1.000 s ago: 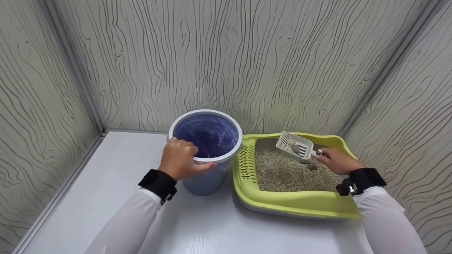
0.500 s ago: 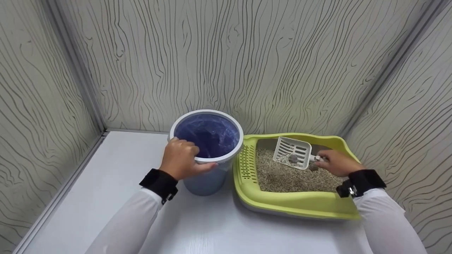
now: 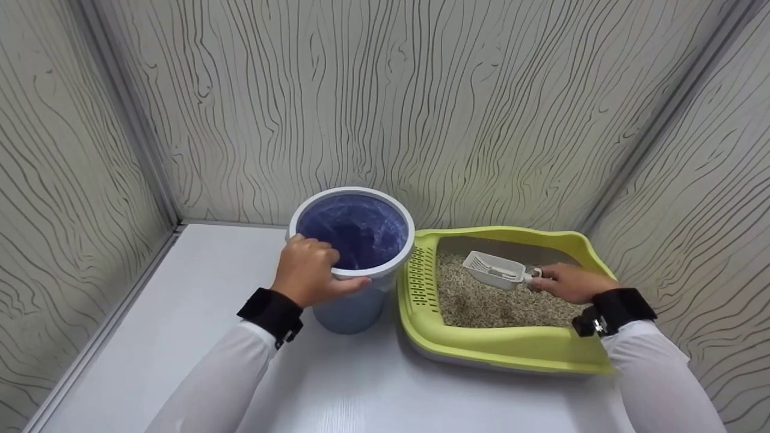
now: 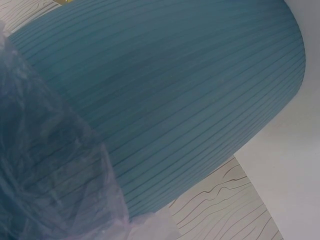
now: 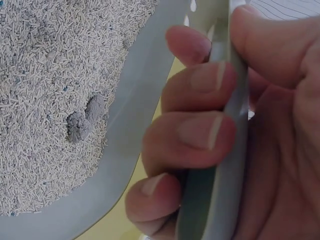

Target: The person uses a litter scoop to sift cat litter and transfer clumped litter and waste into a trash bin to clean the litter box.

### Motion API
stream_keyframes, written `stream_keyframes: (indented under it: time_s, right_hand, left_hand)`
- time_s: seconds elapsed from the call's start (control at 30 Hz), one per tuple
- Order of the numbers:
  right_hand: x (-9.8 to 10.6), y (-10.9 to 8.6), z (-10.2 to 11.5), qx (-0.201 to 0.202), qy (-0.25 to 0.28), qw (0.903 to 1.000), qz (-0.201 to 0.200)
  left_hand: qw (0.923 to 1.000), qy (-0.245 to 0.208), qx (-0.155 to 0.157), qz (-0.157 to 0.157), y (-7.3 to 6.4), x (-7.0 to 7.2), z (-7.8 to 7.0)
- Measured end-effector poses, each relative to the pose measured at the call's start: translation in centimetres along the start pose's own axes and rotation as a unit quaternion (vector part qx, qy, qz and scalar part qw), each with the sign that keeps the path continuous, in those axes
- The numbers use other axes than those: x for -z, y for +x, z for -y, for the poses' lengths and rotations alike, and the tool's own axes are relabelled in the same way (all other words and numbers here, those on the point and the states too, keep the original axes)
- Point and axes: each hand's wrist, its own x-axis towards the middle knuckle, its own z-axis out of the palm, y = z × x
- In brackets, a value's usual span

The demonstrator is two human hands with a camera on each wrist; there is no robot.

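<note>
My left hand (image 3: 308,267) grips the near left rim of a blue waste bin (image 3: 349,307), fingers over the edge and thumb along the outside. The left wrist view shows only the bin's ribbed wall (image 4: 190,95) and a clear liner (image 4: 55,165) folded over it; the hand is out of that view. My right hand (image 3: 571,282) holds a white slotted litter scoop (image 3: 494,270) by its handle, over the litter box (image 3: 505,346). Up close, several fingers curl round the handle (image 5: 227,175). Grey clumps (image 5: 85,120) lie on the pale litter (image 5: 45,165) near the box wall.
The yellow-rimmed box stands right beside the bin on a white table (image 3: 337,391). Wood-grain panels (image 3: 373,96) rise close behind and on both sides, joined by grey corner strips (image 3: 120,108).
The scoop has tilted and come down a little, and the loose litter seen in it earlier has mostly gone from view. The left hand keeps its hold on the bin's rim.
</note>
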Motion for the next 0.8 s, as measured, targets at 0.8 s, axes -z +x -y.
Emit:
stream_keyframes:
  time_s: [0.8]
  right_hand:
    - [-0.64, 0.12, -0.21, -0.001, -0.029, 0.999, -0.034]
  left_hand:
    - [0.9999, 0.001, -0.004, -0.011, -0.04, -0.05, 0.06]
